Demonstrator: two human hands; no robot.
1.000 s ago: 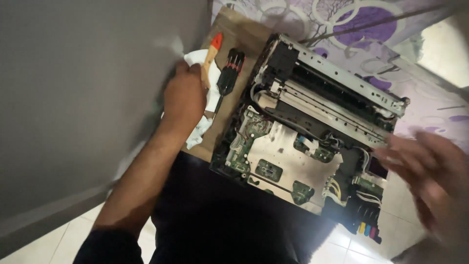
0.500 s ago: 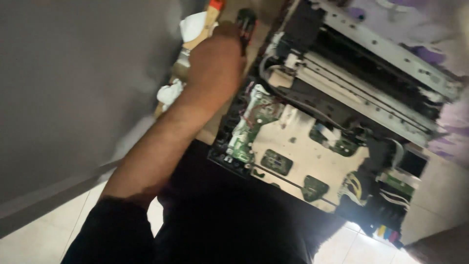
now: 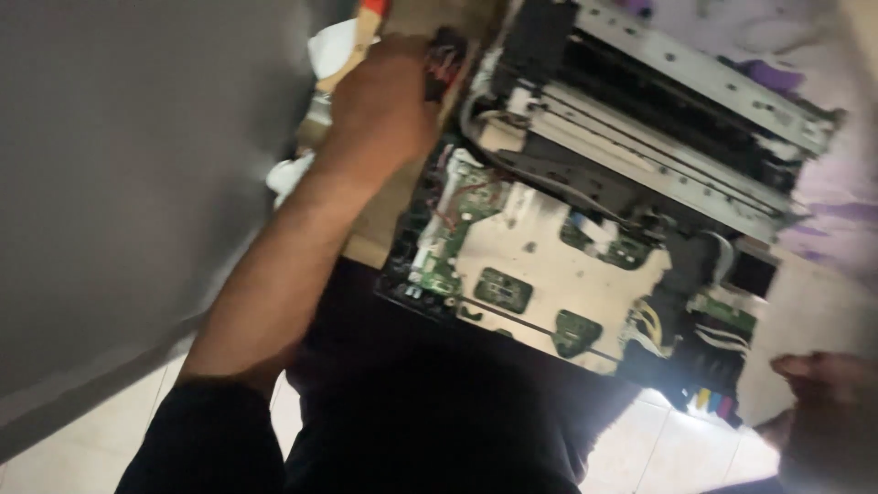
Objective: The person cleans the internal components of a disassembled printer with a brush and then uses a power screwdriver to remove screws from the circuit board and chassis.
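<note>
Casing off: the printer chassis is lying stripped in the centre and right of the frame, with green circuit boards, the metal carriage rail and the coloured ink tubes at lower right all showing bare. Judging by that, the opening-up stage is done; boards and cabling are sitting in place, so any removal work looks not yet begun.

Left hand is reaching to the upper centre of the frame, its grip closing around a black-handled screwdriver, fingers curled over the handle. A wooden-handled brush and white cloth are lying just beside it at upper left.

Right hand is hanging at the lower right edge, near the printer's corner; blurred, so I cannot tell its grip, though nothing is showing in it.
</note>
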